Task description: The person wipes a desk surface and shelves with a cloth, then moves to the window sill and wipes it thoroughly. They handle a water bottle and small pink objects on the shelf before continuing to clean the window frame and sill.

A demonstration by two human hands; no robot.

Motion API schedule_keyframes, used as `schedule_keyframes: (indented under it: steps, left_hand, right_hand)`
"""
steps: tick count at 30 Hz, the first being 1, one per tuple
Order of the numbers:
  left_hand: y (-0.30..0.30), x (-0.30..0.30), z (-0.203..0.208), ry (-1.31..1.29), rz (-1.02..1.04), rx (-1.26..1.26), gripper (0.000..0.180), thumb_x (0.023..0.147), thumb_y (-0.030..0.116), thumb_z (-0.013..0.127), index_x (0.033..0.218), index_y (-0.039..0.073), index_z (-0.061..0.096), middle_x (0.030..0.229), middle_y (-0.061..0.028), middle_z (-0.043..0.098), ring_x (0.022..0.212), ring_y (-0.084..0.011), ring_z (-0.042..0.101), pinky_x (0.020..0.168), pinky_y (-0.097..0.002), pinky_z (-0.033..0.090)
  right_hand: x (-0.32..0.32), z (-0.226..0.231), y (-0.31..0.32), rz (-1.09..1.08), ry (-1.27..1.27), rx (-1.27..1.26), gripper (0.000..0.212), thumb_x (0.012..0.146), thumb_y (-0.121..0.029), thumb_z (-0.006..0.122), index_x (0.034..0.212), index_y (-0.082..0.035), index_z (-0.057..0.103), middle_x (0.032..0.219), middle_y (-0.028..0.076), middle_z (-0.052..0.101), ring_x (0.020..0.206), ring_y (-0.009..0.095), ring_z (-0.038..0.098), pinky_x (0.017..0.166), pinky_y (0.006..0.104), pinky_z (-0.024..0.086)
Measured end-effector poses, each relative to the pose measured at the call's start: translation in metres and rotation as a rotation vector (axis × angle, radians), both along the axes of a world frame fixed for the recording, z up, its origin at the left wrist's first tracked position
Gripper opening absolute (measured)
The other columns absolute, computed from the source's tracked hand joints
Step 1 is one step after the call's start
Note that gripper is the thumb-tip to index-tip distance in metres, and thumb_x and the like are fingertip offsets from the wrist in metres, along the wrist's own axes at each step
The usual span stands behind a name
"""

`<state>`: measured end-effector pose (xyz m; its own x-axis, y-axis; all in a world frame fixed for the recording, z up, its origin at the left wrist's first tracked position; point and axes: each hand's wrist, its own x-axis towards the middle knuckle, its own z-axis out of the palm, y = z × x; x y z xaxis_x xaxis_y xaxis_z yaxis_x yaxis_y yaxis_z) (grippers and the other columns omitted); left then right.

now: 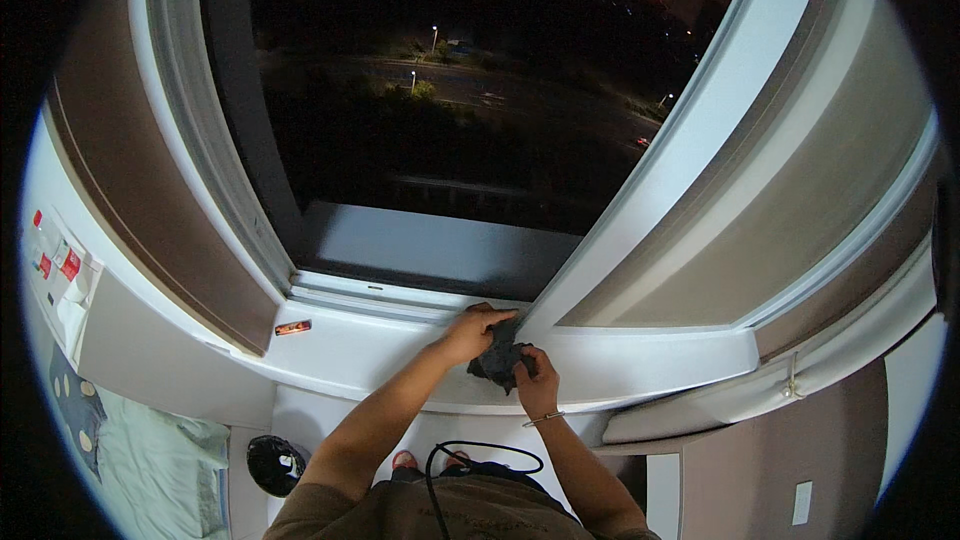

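A crumpled dark grey cloth (pixel 500 360) lies over the inner edge of the white window sill (pixel 345 350), at the foot of the window's upright frame (pixel 640 190). My left hand (pixel 470 333) is at its upper left, index finger stretched along the window track and pressing the cloth's upper end, the other fingers curled against it. On the cloth's right side, my right hand (pixel 540 380) pinches a bunched part between thumb and fingers. A thin bracelet circles the right wrist. The fingertips of both hands are partly hidden by the cloth.
The window stands open on a dark road with lamps. A small orange-red packet (pixel 293 327) lies on the sill to the left. Below are a black-lined bin (pixel 272 467) and a bed with pale green bedding (pixel 160 455). A black cable (pixel 432 485) hangs before my body.
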<state>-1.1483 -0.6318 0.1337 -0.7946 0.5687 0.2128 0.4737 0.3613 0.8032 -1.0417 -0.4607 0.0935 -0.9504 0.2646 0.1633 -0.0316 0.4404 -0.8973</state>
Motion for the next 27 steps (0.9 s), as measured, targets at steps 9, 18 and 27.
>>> schedule_keyframes:
  steps: [9,18,27]
  left_hand:
    - [-0.075,0.007,0.013,0.043,0.437,-0.078,0.053,0.072,-0.006,0.06,0.123,0.008,0.062,0.1,-0.0193,0.064,0.092,-0.0373,0.062,0.083,-0.0409,0.051]
    - [-0.078,0.041,-0.023,0.012,0.595,-0.208,0.033,0.077,0.004,0.061,0.11,0.004,0.067,0.104,-0.0192,0.066,0.098,-0.0377,0.061,0.086,-0.0432,0.051]
    - [0.01,0.048,-0.028,0.201,0.388,-0.112,0.024,0.079,0.009,0.065,0.103,0.006,0.067,0.093,-0.016,0.063,0.088,-0.0365,0.061,0.078,-0.0436,0.051]
  right_hand:
    - [-0.043,0.044,-0.019,0.231,-0.132,0.348,0.085,0.08,-0.009,0.061,0.151,-0.007,0.014,0.094,0.027,0.065,0.085,0.04,0.067,0.075,0.0415,0.054]
    - [-0.046,0.027,-0.008,0.183,0.232,0.373,0.09,0.081,-0.003,0.059,0.154,-0.014,0.008,0.095,0.029,0.065,0.062,0.035,0.061,0.064,0.0389,0.051]
    - [-0.036,0.024,0.078,-0.1,-0.015,0.208,0.089,0.079,0.005,0.055,0.154,-0.021,0.014,0.076,0.019,0.064,0.064,0.025,0.063,0.064,0.0356,0.052]
